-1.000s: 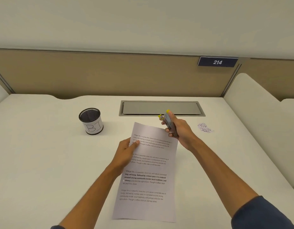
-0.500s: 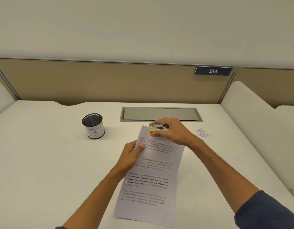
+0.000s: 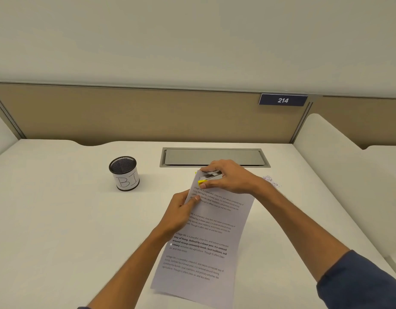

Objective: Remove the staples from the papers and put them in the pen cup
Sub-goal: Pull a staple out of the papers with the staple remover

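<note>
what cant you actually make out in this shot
- Head view: the staple is hidden by the right hand and staple remover at the papers' top corner.
- Pen cup: its inside is too dark to see.
- Small pale scrap behind the right wrist: too small to identify.
- Left hand fingers: under the papers' edge.

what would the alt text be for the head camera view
A person's right hand grips a yellow and metal staple remover at the top left corner of printed papers on a white desk, while the left hand pinches the papers' left edge. A black mesh pen cup stands to the left.
</note>
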{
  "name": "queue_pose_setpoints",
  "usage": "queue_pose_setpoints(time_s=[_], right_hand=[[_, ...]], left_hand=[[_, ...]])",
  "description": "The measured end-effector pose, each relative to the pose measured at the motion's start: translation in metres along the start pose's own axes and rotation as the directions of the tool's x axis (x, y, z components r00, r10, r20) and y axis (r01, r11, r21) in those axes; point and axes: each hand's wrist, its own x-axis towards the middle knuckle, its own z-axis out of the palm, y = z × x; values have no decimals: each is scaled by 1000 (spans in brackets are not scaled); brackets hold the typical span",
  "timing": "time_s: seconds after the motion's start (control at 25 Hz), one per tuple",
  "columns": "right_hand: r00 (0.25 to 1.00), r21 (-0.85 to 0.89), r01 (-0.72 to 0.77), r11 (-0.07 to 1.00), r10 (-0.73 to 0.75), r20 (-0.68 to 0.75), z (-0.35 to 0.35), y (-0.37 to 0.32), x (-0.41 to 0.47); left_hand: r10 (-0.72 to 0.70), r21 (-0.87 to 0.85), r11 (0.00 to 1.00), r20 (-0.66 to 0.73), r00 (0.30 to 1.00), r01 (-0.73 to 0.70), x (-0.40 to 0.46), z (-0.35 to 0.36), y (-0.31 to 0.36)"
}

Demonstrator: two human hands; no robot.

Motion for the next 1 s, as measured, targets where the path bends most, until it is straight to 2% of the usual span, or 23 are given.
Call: queue_pose_setpoints(time_s=[0.32,0.76,1.0], right_hand=[[999,98,48,994,-50,17,-4,-3,-2],[997,140,73,987,-74,3,-4,0,-1],[993,173,106,979,-112,25,-2,0,-1]], left_hand=[[24,19,1000,9,1000,-24,2,4,-2],[67,2,998,-32,997,-67,7,7,-4],[160,-25,987,-67,985,-162,10,9,0]])
